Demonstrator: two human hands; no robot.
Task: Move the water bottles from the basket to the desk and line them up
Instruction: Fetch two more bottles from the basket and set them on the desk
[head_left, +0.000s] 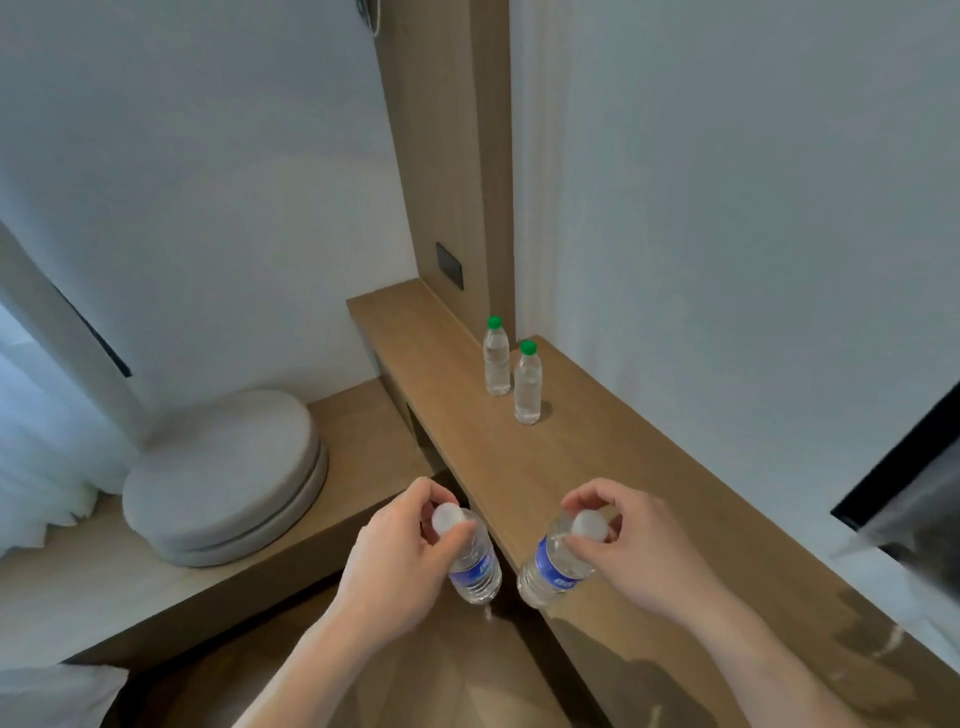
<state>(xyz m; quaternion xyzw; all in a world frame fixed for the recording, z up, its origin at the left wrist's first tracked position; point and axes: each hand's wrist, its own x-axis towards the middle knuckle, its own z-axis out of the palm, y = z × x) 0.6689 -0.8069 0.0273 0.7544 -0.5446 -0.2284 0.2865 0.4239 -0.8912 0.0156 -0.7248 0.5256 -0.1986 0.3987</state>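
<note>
at the near end of the long wooden worktop (524, 467), seen from the head camera, two hands each carry a small clear water bottle by its top. the left hand (400, 551) has its fingers and thumb curled round the white cap and neck of the left blue-label bottle (475, 564), which hangs below the hand, tilted, off the worktop's front edge and over the floor. the right hand (623, 545) pinches the white cap of the right blue-label bottle (553, 569) in the same way; this bottle leans with its base toward the left, and its lower end sits right at the worktop's edge, whether over the wood or just off it cannot be told. the two held bottles are near each other at their bases but apart. both look filled with clear water.

farther along the worktop, well apart from the hands, two green-capped bottles stand upright: the far green-cap bottle (496, 358) close to the wooden wall panel (441, 156), and the near green-cap bottle (528, 384) just beside it, a little toward the camera. they are clear and unlabelled, holding water.

to the left, a lower wooden bench (363, 415) carries a stack of round grey cushions (223, 478). a dark switch plate (449, 266) sits on the panel above the worktop.
</note>
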